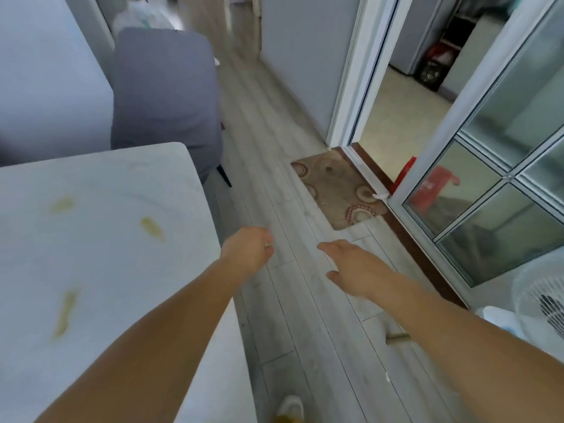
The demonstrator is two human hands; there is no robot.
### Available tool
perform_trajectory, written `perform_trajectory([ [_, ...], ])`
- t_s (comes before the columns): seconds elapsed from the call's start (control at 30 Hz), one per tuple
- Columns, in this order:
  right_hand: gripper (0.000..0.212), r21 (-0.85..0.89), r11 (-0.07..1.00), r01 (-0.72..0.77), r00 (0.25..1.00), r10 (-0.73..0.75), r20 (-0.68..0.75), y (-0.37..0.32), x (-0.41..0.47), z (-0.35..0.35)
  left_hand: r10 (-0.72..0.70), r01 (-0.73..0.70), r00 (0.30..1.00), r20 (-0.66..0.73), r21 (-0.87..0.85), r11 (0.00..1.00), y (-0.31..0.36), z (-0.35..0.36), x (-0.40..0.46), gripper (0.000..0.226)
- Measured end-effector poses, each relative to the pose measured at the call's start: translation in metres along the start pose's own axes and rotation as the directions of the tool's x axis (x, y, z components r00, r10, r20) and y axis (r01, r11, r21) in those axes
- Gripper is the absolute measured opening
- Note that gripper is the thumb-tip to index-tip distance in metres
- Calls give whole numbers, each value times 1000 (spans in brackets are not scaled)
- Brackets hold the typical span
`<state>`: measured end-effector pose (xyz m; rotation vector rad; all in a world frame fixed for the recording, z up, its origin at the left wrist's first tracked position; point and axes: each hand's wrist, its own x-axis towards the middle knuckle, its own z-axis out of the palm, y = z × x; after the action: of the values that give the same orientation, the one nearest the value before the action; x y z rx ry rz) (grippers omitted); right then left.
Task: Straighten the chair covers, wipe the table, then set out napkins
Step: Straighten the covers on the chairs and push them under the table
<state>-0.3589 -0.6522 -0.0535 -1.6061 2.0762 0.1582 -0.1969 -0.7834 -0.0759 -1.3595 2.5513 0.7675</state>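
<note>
Hands [300, 259] hover empty between stained table [100, 270] and doormat [338, 187].

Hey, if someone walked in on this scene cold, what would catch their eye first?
Probably the two bare arms stretched out over the floor, the left hand loosely curled and the right hand relaxed, neither holding anything. Next, the yellowish stains on the white table at the left, which looks not yet wiped. Beyond the table stands a chair in a grey cover, and a patterned mat lies by the sliding door.

patterned doormat [337, 187], white fan [541, 303], red stool [433, 190]
</note>
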Motion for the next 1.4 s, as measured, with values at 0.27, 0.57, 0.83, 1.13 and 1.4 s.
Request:
perform_trajectory([
  [0.27, 57, -94, 980, 175, 983, -169, 66, 30, 146, -54, -95, 95, 995, -30, 15, 995, 0, -17, 101, 41],
  [0.57, 50, -193, 887, 419, 908, -407, 102, 83, 306, -175, -311, 299, 937, -160, -92, 950, 25, -94, 254, 49],
  [0.83, 49, -237, 814, 530, 847, -517, 122, 77, 455, -268, -424, 409, 881, -210, -112, 906, 4, -165, 369, 46],
  [1.13, 52, -356, 732, 581, 806, -576, 134, 33, 640, -355, -482, 432, 853, -202, -246, 868, -79, -272, 543, 53],
  [1.4, 57, -489, 636, 597, 754, -654, 69, -11, 782, -440, -453, 398, 848, -277, -232, 888, -124, -357, 653, 53],
])
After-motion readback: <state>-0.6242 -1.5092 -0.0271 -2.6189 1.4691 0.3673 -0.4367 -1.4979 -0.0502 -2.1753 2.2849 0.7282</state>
